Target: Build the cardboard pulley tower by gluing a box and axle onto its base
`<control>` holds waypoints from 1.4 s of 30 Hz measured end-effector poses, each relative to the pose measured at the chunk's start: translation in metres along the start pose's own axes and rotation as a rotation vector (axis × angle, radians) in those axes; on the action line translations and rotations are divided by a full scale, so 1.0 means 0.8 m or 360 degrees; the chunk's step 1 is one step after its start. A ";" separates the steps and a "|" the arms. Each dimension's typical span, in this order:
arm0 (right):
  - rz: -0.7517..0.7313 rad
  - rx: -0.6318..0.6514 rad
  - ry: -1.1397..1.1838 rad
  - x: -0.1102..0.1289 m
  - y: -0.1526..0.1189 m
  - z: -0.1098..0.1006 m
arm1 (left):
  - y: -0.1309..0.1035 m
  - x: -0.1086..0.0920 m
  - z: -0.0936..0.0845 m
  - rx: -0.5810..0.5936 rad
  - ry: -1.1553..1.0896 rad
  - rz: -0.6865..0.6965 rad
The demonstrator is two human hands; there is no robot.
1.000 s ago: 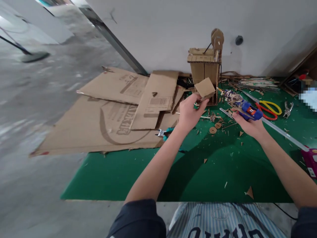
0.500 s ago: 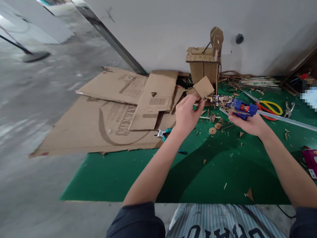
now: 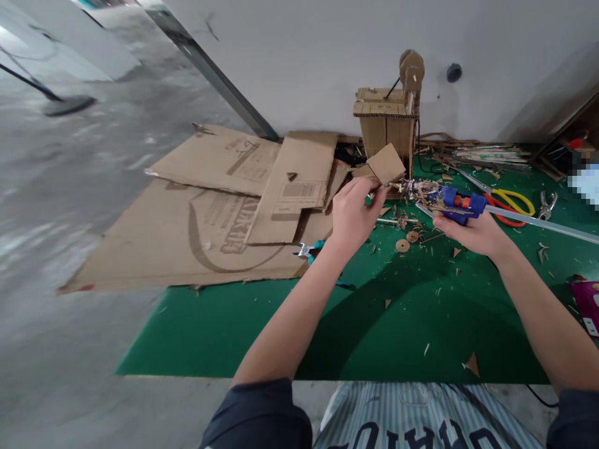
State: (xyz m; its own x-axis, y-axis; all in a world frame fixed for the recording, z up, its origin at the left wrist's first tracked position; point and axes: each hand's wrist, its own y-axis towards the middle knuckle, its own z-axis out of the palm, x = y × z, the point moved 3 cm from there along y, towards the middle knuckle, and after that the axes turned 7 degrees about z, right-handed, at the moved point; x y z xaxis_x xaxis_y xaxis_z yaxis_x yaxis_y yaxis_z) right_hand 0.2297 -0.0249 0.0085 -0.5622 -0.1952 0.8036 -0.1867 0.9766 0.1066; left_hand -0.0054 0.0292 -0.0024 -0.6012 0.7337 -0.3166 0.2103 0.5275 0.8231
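My right hand is wrapped round a blue glue gun that has scraps stuck along its front and a long glue stick out of its back. The nozzle points left, at the fingertips of my left hand. Those fingers pinch a small cardboard piece, which tilts up above them. Whether the nozzle touches the piece I cannot tell. Just behind stands a cardboard box model with a round cardboard part on top.
Cardboard sheets cover the table's left side. Teal-handled pliers lie by my left forearm. Red-and-yellow-handled scissors and small metal pliers are at the right. Cardboard discs and scraps are scattered on the green tabletop.
The view has shifted very slightly. Both hands keep nearly the same pose, with the glue gun still against or close to the left fingertips.
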 end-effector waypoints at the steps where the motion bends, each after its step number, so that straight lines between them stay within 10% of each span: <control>1: 0.0018 0.0030 0.0024 -0.002 0.000 0.000 | 0.000 0.000 -0.001 0.0004 -0.0009 0.0003; 42: 0.0248 0.0013 0.0052 -0.020 0.003 -0.009 | -0.002 0.008 -0.003 0.0059 0.0006 0.0027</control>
State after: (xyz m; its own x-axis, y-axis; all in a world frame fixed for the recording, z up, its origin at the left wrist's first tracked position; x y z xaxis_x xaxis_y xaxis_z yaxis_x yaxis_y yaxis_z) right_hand 0.2441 -0.0186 0.0005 -0.5584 -0.0379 0.8287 -0.1057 0.9941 -0.0258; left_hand -0.0118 0.0322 -0.0046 -0.6002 0.7411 -0.3010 0.2490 0.5307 0.8101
